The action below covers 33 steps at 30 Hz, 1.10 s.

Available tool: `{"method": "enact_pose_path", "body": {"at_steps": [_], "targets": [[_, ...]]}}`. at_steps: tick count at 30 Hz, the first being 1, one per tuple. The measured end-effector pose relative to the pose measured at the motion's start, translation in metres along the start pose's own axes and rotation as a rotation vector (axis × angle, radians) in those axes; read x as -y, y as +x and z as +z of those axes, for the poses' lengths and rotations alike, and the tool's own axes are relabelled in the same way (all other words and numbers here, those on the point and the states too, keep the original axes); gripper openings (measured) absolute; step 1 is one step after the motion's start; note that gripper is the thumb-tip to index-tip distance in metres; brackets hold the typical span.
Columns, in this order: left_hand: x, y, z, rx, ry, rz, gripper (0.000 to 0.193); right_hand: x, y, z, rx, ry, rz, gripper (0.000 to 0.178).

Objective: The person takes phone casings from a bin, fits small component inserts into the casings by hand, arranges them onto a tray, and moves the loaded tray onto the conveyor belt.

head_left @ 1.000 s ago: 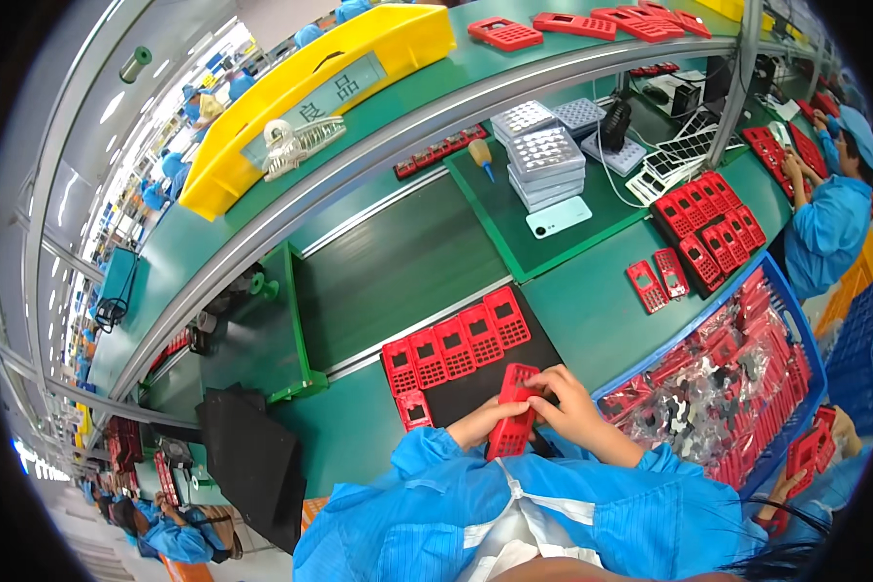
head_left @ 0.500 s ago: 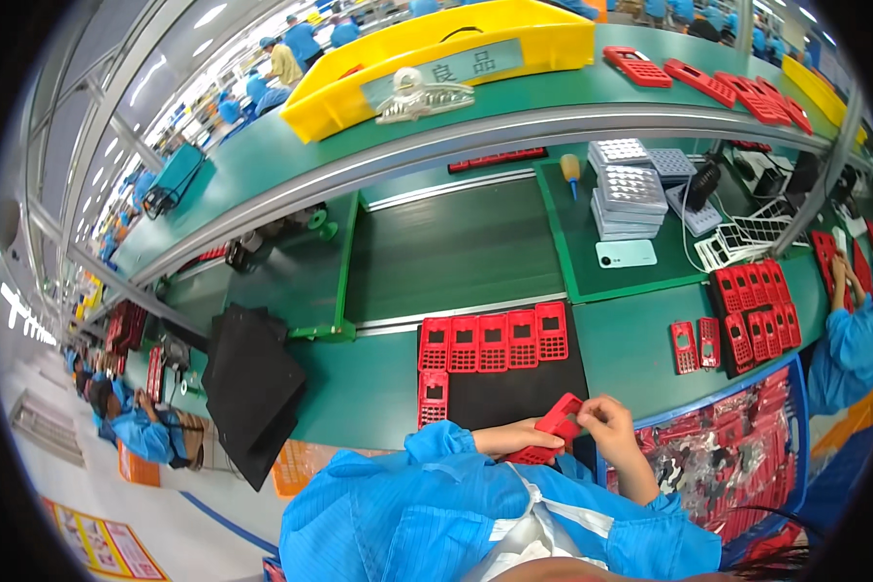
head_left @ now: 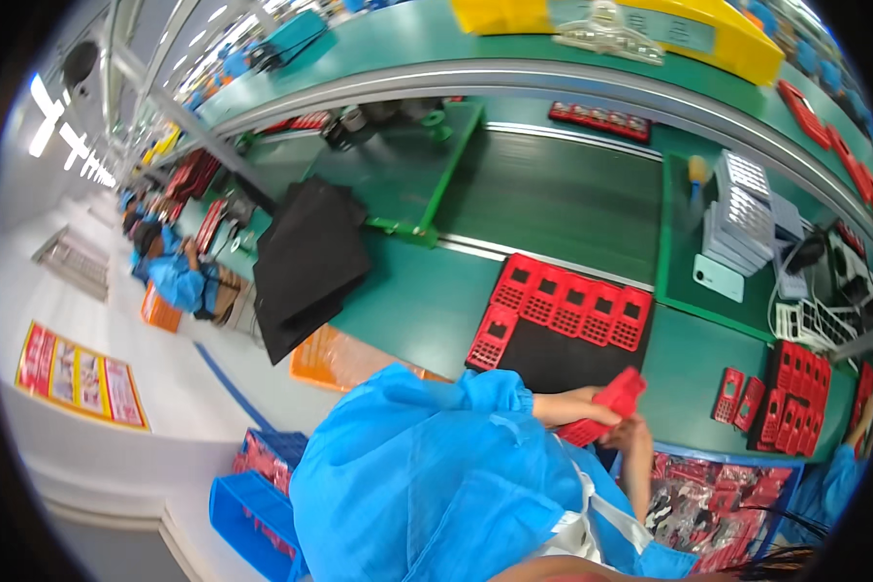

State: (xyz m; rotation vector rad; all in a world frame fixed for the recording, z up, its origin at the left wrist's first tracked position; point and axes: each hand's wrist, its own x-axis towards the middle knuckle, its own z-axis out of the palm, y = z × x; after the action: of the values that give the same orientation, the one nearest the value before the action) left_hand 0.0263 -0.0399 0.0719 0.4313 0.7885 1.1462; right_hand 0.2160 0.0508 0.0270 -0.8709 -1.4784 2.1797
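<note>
My left hand (head_left: 574, 407) is closed around a red phone housing (head_left: 623, 390), held tilted above the near edge of the bench. Close against the housing's lower right side, my right hand (head_left: 632, 435) has its fingers bent together. What those fingers grip, if anything, is hidden. Just beyond my hands lies a black mat (head_left: 563, 357). Several red phone housings (head_left: 572, 307) with screen windows and key holes stand in a row along its far side, and a single one (head_left: 492, 337) lies at its left edge.
A blue crate (head_left: 718, 485) of bagged red parts sits at my right. More red housings (head_left: 795, 388) lie on the bench beyond it, near a co-worker's blue sleeve (head_left: 824, 485). Black sheets (head_left: 310, 262) overhang the bench at left. White trays (head_left: 742, 213) are stacked far right.
The view has swung left, so the bench appears shifted right. My right hand has dropped from the housing's upper right end to its lower side. My left hand keeps its hold.
</note>
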Motion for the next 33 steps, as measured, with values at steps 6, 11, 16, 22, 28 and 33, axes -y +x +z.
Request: {"method": "enact_pose_path", "body": {"at_steps": [6, 11, 16, 22, 28, 33], "targets": [[-0.010, 0.004, -0.008, -0.359, -0.279, 0.432, 0.036, -0.009, 0.012, 0.060, 0.081, 0.128, 0.077, 0.050], [-0.010, -0.007, -0.009, -0.425, -0.476, 0.495, 0.041, -0.009, 0.017, 0.075, 0.157, 0.367, -0.007, 0.037], [-0.001, -0.001, -0.008, -0.420, -0.517, 0.478, 0.041, -0.019, 0.018, 0.065, 0.129, 0.517, 0.109, 0.042], [0.006, 0.015, -0.025, -0.380, -0.444, 0.434, 0.044, -0.013, 0.043, 0.077, 0.110, 0.569, 0.054, 0.040], [-0.023, 0.008, -0.038, -0.334, -0.278, 0.231, 0.048, -0.012, 0.062, 0.085, 0.046, 0.613, 0.018, 0.033], [-0.020, 0.016, -0.027, -0.505, -0.259, 0.528, 0.034, -0.027, 0.043, 0.044, -0.097, 0.397, 0.042, 0.022]]}}
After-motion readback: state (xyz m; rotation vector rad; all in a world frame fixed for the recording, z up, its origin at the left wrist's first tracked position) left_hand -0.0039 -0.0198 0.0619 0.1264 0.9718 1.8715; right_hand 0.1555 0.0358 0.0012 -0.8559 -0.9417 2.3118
